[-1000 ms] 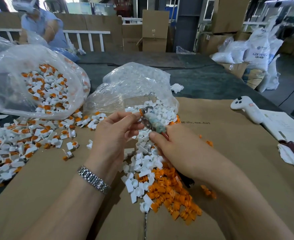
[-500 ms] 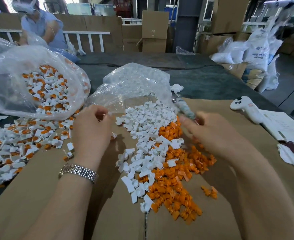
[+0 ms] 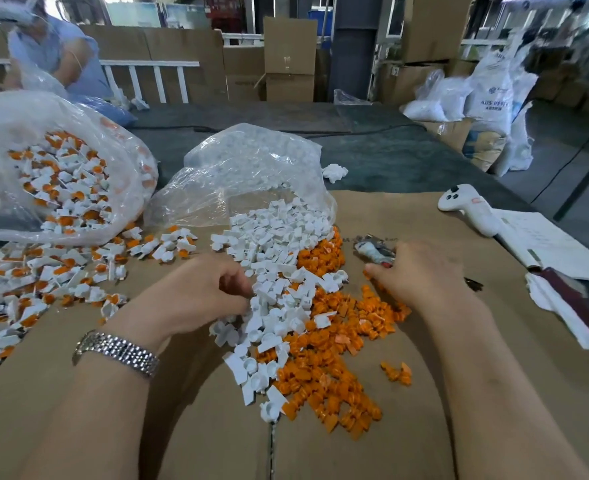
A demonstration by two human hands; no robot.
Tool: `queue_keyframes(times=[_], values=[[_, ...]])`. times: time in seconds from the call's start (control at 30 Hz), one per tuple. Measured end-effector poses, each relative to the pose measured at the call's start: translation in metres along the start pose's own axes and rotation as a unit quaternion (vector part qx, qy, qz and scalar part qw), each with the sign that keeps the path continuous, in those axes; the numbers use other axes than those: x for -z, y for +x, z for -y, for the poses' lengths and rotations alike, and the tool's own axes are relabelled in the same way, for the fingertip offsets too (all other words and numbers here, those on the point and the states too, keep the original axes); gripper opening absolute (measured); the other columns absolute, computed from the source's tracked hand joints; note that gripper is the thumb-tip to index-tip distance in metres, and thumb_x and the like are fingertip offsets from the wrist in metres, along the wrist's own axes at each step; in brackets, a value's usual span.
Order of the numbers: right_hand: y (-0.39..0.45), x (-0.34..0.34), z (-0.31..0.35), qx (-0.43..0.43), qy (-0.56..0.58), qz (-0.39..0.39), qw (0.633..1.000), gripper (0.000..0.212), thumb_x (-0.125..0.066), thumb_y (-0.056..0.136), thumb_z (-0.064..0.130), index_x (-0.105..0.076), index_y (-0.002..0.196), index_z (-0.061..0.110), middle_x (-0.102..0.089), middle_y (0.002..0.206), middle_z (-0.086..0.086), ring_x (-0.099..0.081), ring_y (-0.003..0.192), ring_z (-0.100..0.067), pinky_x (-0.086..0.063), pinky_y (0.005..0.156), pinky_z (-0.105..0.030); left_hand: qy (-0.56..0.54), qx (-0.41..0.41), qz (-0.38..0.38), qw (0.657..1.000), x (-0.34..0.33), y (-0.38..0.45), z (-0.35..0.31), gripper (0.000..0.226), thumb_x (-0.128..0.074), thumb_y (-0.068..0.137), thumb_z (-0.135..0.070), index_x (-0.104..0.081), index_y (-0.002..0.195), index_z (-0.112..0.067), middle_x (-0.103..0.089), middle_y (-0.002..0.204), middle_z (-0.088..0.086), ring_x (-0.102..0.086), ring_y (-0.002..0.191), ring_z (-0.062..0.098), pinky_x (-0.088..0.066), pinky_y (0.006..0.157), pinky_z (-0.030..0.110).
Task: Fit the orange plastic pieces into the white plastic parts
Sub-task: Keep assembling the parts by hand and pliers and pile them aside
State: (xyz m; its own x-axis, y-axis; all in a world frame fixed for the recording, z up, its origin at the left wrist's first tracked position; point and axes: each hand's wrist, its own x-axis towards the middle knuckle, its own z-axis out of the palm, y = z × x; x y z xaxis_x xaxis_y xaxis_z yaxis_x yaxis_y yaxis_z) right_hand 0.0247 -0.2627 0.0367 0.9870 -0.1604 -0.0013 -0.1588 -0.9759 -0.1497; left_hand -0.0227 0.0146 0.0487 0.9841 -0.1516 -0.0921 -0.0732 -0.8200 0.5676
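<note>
Orange pieces [image 3: 334,368] are lying beside the white parts [image 3: 279,258]. The hands have separated: left hand [image 3: 199,292] is curling into white parts, right hand [image 3: 421,271] is gripping a tool [image 3: 372,251], starting another pair.

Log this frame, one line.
left hand: reaching into white parts | right hand: holds tool, at orange pieces | fit: pending

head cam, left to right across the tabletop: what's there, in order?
Bag of assembled parts → left hand → white parts → orange pieces → right hand → white controller
</note>
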Motion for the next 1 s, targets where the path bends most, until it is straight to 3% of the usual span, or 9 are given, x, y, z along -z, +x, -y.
queue_keyframes(times=[0.1,0.23,0.37,0.5,0.6,0.7,0.87,0.93,1.0], values=[[-0.002,-0.004,0.003,0.008,0.016,0.0,1.0,0.057,-0.055,0.093,0.061,-0.058,0.123,0.013,-0.053,0.129,-0.013,-0.047,0.123,-0.034,-0.042,0.098,-0.051,0.004,-0.004,0.016,1.0,0.002,0.0,0.002,0.009,-0.073,0.089,-0.015,-0.074,0.09,-0.024,-0.072,0.09,-0.003,-0.069,0.084,0.016,-0.059,0.08,0.042],[-0.005,-0.002,0.006,0.028,0.032,0.015,0.999,0.057,-0.054,0.093,0.062,-0.058,0.123,0.013,-0.05,0.131,-0.014,-0.044,0.126,-0.033,-0.042,0.099,-0.051,0.007,-0.009,0.051,0.999,0.003,-0.001,0.007,0.016,-0.074,0.09,-0.021,-0.073,0.097,-0.035,-0.072,0.095,-0.01,-0.069,0.085,0.009,-0.06,0.08,0.036],[-0.01,0.013,0.01,0.124,0.133,0.008,0.983,0.031,-0.071,0.089,0.047,-0.065,0.109,0.023,-0.06,0.112,0.002,-0.056,0.111,-0.02,-0.049,0.095,-0.048,-0.001,-0.01,0.027,1.0,0.001,0.001,0.01,0.011,-0.076,0.091,-0.024,-0.073,0.092,-0.034,-0.072,0.091,-0.011,-0.069,0.079,0.005,-0.06,0.078,0.031],[-0.021,0.02,0.015,0.206,0.149,0.139,0.957,0.023,-0.086,0.076,0.041,-0.07,0.089,0.03,-0.068,0.087,0.013,-0.064,0.087,-0.006,-0.054,0.089,-0.041,0.011,-0.018,-0.008,1.0,-0.005,0.007,0.009,0.01,-0.074,0.094,-0.027,-0.073,0.09,-0.037,-0.07,0.092,-0.014,-0.068,0.08,0.004,-0.056,0.071,0.024],[-0.021,0.013,0.022,0.228,0.104,0.088,0.964,0.023,-0.084,0.078,0.041,-0.07,0.091,0.029,-0.062,0.084,0.017,-0.062,0.092,-0.009,-0.051,0.092,-0.043,0.028,-0.023,-0.031,0.999,-0.013,0.012,0.002,0.017,-0.069,0.098,-0.024,-0.073,0.095,-0.04,-0.068,0.097,-0.019,-0.066,0.08,0.001,-0.054,0.065,0.015],[-0.019,0.007,0.023,0.242,0.101,0.052,0.964,0.016,-0.079,0.085,0.037,-0.072,0.093,0.025,-0.062,0.086,0.015,-0.062,0.089,-0.011,-0.053,0.082,-0.035,0.027,-0.034,0.006,0.999,-0.013,0.012,0.0,0.032,-0.072,0.094,-0.015,-0.069,0.095,-0.047,-0.062,0.1,-0.027,-0.061,0.086,-0.006,-0.047,0.062,0.005],[-0.015,-0.001,0.024,0.242,0.076,0.011,0.967,0.02,-0.067,0.094,0.04,-0.072,0.108,0.027,-0.064,0.1,0.009,-0.052,0.085,-0.008,-0.037,0.07,-0.027,0.044,-0.039,-0.014,0.998,-0.016,0.011,0.0,0.026,-0.076,0.092,-0.019,-0.069,0.092,-0.044,-0.061,0.099,-0.024,-0.06,0.087,-0.003,-0.051,0.065,0.011],[-0.015,-0.003,0.026,0.246,0.067,0.001,0.967,0.018,-0.066,0.095,0.041,-0.072,0.107,0.028,-0.061,0.099,0.01,-0.052,0.086,-0.008,-0.037,0.07,-0.026,0.051,-0.038,-0.041,0.997,-0.021,0.013,-0.002,0.023,-0.076,0.093,-0.021,-0.069,0.088,-0.042,-0.064,0.093,-0.022,-0.063,0.08,-0.003,-0.054,0.066,0.013],[-0.015,-0.002,0.026,0.238,0.095,-0.014,0.967,0.013,-0.068,0.093,0.035,-0.073,0.101,0.026,-0.067,0.1,0.009,-0.058,0.088,-0.009,-0.044,0.071,-0.025,0.037,-0.03,-0.06,0.997,-0.022,0.014,-0.001,0.016,-0.076,0.092,-0.024,-0.07,0.087,-0.038,-0.067,0.086,-0.018,-0.065,0.066,-0.004,-0.052,0.054,0.013]])
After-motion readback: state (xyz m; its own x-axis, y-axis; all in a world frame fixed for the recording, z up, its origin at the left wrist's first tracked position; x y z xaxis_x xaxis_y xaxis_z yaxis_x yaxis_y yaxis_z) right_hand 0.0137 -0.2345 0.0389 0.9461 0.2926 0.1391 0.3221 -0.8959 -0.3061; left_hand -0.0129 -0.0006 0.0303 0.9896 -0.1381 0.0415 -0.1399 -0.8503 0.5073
